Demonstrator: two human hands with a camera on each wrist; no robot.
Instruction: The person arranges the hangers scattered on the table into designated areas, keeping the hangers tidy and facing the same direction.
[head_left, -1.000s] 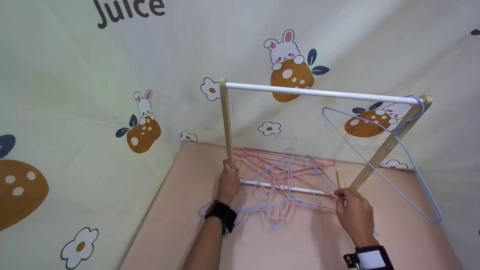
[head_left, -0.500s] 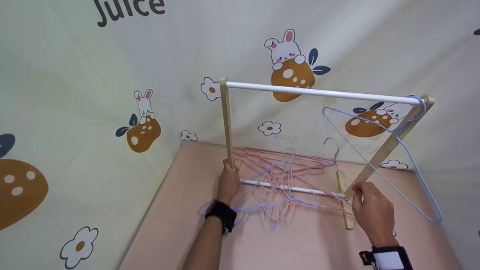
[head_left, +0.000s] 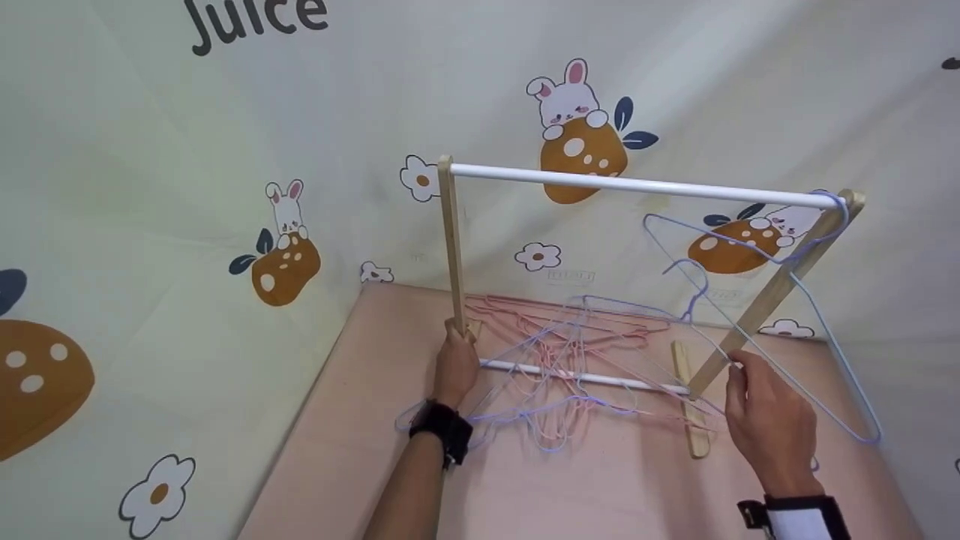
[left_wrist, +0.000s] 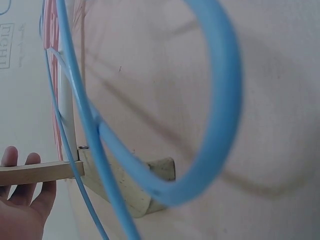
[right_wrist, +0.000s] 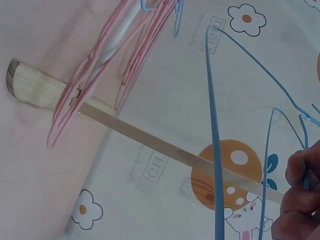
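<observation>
one blue hanger (head_left: pixel 686 318) is pinched in the right hand (head_left: pixel 772 420), fingers bent; the left hand (head_left: pixel 456 367), fingers curled, grips a wooden post (head_left: pixel 453 247).

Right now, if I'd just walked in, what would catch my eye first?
Probably the wood-and-white rack right of centre, with one blue hanger hooked at the right end of its top rail. Around its lower rail lies a tangle of pink and blue hangers. The left hand grips the left post; the right hand holds a second blue hanger near the right post.
</observation>
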